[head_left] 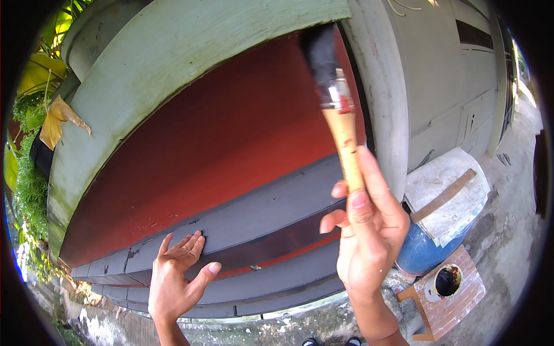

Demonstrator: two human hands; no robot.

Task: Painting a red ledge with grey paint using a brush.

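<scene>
My right hand grips the pale wooden handle of a paintbrush, bristles up. Dark paint coats the bristles, which blur near the upper right corner of a red wall panel; whether they touch it I cannot tell. Red smears mark the ferrule and handle. My left hand lies with fingers spread against a dark grey ledge below the panel. A can of dark paint stands at lower right on a small wooden stool.
A pale green concrete frame borders the panel. Right of it stands a blue drum under a whitish board with a wooden strip on top. Plants and a dry leaf hang at the left edge.
</scene>
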